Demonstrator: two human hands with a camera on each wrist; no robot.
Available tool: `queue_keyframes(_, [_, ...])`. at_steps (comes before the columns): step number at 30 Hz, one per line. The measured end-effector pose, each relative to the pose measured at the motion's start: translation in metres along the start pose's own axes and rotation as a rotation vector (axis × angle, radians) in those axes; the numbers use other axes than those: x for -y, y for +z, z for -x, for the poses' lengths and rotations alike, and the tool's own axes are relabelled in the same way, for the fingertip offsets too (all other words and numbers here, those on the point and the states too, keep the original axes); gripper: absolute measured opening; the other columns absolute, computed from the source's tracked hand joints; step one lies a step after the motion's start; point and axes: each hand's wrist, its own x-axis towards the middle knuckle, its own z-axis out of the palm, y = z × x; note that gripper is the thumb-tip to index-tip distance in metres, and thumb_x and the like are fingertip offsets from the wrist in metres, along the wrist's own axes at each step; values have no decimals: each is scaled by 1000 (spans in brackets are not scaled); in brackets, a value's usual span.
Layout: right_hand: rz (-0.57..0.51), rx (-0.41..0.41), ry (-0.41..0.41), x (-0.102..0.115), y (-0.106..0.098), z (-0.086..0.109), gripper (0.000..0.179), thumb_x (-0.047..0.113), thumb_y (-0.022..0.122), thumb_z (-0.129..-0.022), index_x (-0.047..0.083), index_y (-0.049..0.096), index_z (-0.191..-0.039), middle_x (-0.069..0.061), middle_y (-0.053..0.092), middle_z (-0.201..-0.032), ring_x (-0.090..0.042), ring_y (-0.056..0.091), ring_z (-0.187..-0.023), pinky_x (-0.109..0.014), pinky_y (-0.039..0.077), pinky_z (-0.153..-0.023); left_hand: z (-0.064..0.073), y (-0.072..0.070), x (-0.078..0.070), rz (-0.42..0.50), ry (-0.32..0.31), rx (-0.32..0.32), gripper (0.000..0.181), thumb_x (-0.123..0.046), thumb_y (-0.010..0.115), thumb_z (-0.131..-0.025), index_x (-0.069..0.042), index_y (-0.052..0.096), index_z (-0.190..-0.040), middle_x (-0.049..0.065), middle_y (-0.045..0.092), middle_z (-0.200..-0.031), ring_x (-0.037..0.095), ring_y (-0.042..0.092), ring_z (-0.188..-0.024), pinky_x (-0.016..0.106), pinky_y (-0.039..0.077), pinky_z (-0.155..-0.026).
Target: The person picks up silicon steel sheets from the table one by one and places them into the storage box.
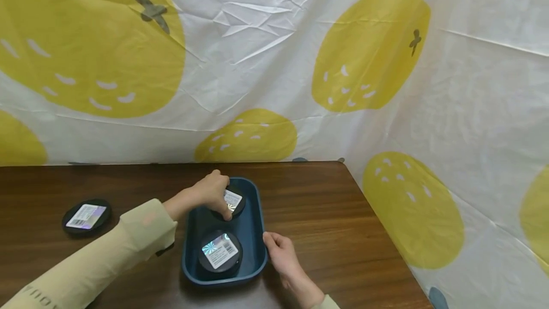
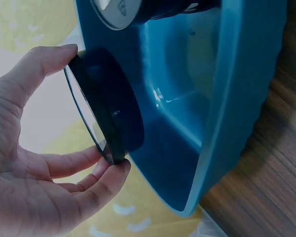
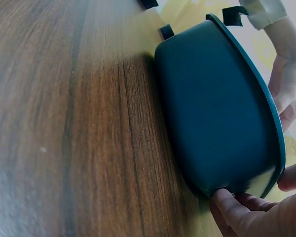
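Observation:
A deep blue tray (image 1: 256,225) sits on the table, its long side running away from me. Over its far end my left hand (image 1: 210,193) grips a flat round black container (image 1: 233,200) with a white label on top. In the left wrist view the thumb and fingertips hold the edge of this container (image 2: 108,106) at opposite sides. Nearer me, a second round black container (image 1: 219,251) with a label lies in the tray. My right hand (image 1: 283,256) holds the tray's right side, thumb at the rim (image 3: 280,148) and fingers against the outer wall.
Left of the tray, another round black container (image 1: 87,217) lies on the brown wooden table (image 1: 317,223), label up. Behind and to the right hangs a white cloth (image 1: 266,61) with yellow fruit prints. The table's right edge slants down toward me.

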Motion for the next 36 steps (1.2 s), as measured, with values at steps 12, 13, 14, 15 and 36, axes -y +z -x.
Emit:
queue_keyframes(12, [-25,10,16,-1,0,-1,36,16,45,-98,-17,59,-108,1,62,-77,-5,56,-70,-20,47,-66,-3,12,2,-52,-33,45,67,-28,89,-52,7,58,-100,18,49,-92,28,51,-78,42,49,-68])
queue_keyframes(13, [-24,10,17,-1,0,-1,36,16,45,-98,-16,59,-107,1,62,-78,-5,56,-71,-20,48,-66,-4,13,2,-58,-37,49,67,-29,89,-52,6,58,-100,18,49,-93,28,52,-78,42,49,-68])
queue_keyframes(14, [-22,11,17,-1,0,-1,36,16,45,-98,-16,59,-108,0,62,-79,-5,56,-72,-20,48,-67,-4,14,2,-62,-42,51,67,-29,90,-51,6,58,-99,18,49,-93,28,52,-77,42,49,-68])
queue_keyframes(15, [-22,12,17,-1,0,-1,36,16,45,-98,-16,59,-108,-1,63,-80,-6,57,-73,-20,48,-67,-4,15,2,-68,-41,54,67,-29,90,-51,6,58,-98,19,49,-93,28,53,-77,42,49,-67])
queue_keyframes(36, [-29,-3,20,-1,0,-1,37,16,46,-98,-18,58,-107,2,60,-74,-5,54,-69,-19,45,-64,-11,26,1,-135,-104,77,59,-29,92,-46,1,59,-85,20,49,-92,32,57,-77,45,50,-65])
